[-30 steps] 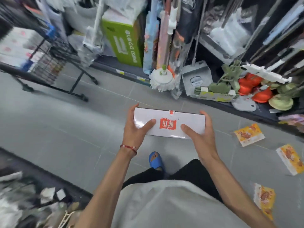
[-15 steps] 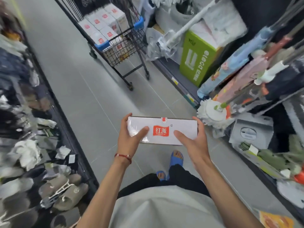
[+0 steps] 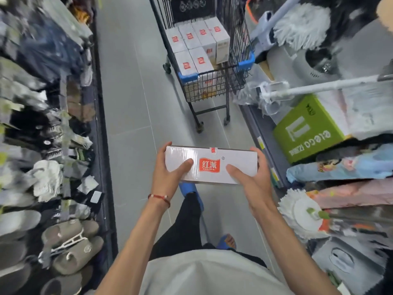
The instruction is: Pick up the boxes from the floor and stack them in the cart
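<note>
Between left hand (image 3: 168, 176) and right hand (image 3: 254, 180), both clasped round its ends, white box (image 3: 238, 161) with red "红派" label

The box (image 3: 210, 165) I'm looking at is white cardboard wrapped in clear film, so it's shiny with crinkly glare streaks. The cart (image 3: 209, 92) is dark metal wire, pretty matt, with glossy blue plastic corner bumpers (image 3: 246, 61). The floor (image 3: 127, 92) looks like smooth grey tile with a dull sheen. The green carton (image 3: 306, 133) is printed cardboard, and the mop head (image 3: 302, 28) is fluffy white yarn.
</note>
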Demonstrator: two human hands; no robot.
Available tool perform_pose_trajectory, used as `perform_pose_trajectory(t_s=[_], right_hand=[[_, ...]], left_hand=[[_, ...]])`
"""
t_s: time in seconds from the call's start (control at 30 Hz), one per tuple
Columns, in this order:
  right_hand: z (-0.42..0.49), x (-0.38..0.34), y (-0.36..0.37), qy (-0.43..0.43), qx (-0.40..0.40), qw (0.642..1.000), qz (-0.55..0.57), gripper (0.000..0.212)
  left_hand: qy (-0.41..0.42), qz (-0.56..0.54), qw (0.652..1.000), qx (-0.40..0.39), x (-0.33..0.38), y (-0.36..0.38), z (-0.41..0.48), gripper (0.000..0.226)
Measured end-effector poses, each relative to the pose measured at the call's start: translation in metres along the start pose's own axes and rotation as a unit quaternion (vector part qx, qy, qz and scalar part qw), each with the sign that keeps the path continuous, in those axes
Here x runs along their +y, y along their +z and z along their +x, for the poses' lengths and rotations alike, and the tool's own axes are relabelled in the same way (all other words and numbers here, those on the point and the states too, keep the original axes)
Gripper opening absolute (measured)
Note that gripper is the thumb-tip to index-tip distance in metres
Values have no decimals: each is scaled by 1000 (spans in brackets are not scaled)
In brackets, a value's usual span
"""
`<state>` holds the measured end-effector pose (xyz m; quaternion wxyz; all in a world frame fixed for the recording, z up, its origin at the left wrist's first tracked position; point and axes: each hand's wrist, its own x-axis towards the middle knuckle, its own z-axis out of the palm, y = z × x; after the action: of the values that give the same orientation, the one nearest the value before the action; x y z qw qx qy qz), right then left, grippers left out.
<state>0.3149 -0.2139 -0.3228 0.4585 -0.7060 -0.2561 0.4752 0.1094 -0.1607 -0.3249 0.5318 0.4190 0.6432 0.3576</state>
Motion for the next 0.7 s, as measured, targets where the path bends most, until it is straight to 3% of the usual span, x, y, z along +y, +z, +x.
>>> perform_pose_trajectory(t_s=[0.37,0.7], right_hand=[[128,-98,125,5,21,999,46,76],[264,-164,180,28,50,995,86,74]], left_hand=[[12,-3,1000,-22,93,-43,193,66],[15,23,999,-29,162,-24,342,65]])
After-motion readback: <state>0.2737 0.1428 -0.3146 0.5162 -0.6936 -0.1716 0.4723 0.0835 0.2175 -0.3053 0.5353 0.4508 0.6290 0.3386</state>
